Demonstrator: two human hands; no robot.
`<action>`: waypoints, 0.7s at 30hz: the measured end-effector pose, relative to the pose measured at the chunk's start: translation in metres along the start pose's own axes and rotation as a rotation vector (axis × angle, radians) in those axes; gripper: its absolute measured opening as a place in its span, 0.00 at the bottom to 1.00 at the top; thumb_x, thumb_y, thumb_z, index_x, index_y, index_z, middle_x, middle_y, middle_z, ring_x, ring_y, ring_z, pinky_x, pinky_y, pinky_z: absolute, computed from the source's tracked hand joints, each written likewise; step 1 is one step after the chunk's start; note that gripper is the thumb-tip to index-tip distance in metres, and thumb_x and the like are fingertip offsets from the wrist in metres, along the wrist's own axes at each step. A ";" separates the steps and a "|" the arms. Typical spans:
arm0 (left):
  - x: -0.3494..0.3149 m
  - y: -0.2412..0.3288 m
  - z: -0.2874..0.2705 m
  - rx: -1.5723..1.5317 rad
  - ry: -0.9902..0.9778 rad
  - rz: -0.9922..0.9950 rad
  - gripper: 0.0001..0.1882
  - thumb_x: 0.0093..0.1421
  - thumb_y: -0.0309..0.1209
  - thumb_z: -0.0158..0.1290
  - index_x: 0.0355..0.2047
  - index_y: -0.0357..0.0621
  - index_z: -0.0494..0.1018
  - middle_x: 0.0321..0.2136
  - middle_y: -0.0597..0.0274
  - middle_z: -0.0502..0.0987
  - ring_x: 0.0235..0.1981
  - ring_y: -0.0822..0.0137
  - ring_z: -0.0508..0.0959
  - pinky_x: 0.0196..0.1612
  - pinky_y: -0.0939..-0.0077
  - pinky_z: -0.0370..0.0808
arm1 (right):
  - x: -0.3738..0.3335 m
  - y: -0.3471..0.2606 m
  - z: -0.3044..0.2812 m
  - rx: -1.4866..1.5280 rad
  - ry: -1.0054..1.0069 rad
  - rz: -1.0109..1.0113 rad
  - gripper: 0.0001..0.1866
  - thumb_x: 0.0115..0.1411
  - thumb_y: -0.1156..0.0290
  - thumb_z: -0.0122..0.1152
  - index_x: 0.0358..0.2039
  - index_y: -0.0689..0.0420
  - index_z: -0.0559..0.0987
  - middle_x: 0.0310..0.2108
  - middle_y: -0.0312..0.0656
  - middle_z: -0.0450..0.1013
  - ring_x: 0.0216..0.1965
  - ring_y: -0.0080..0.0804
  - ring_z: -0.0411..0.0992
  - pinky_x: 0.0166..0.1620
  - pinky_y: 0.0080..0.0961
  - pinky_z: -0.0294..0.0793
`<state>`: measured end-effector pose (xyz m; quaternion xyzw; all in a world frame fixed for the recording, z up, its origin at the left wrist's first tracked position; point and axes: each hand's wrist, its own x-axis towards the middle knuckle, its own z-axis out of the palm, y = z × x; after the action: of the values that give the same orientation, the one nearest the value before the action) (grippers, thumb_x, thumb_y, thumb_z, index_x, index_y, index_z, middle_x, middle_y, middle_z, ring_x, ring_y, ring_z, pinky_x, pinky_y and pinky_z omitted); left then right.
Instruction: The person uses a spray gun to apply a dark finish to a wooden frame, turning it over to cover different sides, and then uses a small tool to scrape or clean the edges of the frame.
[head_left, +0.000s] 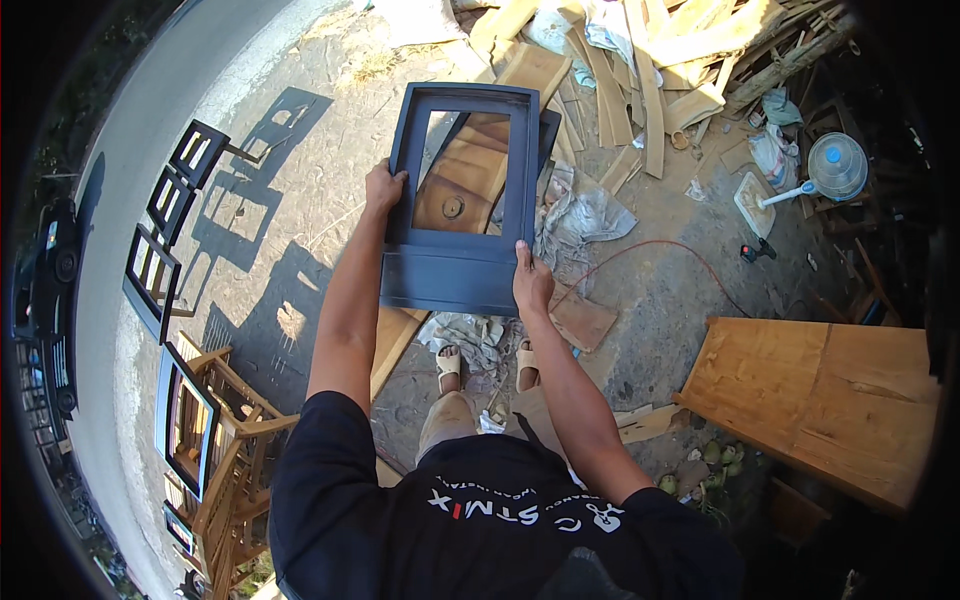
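Between both my hands is a dark-painted frame (450, 272), with a solid lower panel and a rectangular opening above. My left hand (383, 188) grips its left edge about midway up, the thumb on the front face. Lower down, my right hand (533, 280) holds the right edge near the bottom corner, its thumb also in front. The fingers behind the frame are hidden. Brown wooden boards (462, 175) show through the opening. Behind the frame's right side, part of another dark piece (547, 135) sticks out.
Several dark frames (152, 275) stand at the left near a road, beside slatted wooden furniture (235, 440). Wood scraps (650, 90) heap up at the far right. A fan (837, 167), a cordless drill (758, 250), a thin red cord (690, 252) and a wooden cabinet (800, 390) are on the right.
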<state>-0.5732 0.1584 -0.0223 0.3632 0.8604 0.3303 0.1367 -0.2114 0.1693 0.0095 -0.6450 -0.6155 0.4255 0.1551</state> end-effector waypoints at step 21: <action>-0.218 0.049 0.019 -0.111 0.537 -0.231 0.27 0.64 0.41 0.59 0.56 0.34 0.71 0.50 0.36 0.78 0.53 0.40 0.78 0.56 0.52 0.75 | 0.180 -0.014 -0.048 -0.460 -0.505 -0.575 0.46 0.65 0.29 0.45 0.52 0.66 0.81 0.49 0.61 0.79 0.55 0.60 0.74 0.58 0.45 0.70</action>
<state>-0.3860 0.0363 -0.0048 0.1545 0.8821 0.4433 -0.0396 -0.2070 0.3539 -0.0166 -0.3412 -0.8670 0.3615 -0.0356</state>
